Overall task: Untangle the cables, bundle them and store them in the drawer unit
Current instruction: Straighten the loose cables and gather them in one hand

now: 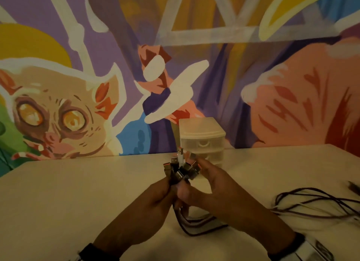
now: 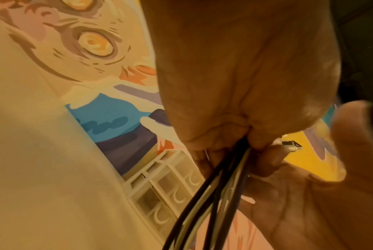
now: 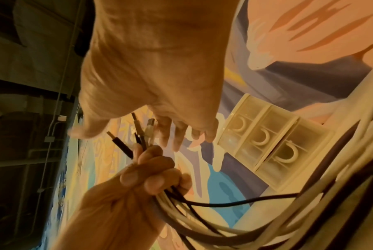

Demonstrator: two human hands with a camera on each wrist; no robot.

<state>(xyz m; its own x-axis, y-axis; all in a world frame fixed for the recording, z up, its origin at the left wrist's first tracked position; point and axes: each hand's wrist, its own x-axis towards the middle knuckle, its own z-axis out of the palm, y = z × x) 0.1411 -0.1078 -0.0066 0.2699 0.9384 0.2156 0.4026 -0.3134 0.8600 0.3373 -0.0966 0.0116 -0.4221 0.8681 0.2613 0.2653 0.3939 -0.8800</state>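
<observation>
Gripping cables in left hand, plugs up, curled tight. Right hand fingers spread beside plugs. Slack trailing toward table's right edge.

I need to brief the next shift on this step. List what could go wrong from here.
1. The left hand alone grips the cables just below the plugs; the right hand is open beside them, so an uneven plug could slip out.
2. Loose lengths trail across the table to the right and could re-tangle or snag.
3. The drawer unit looks shut, and opening it needs a free hand.
</observation>
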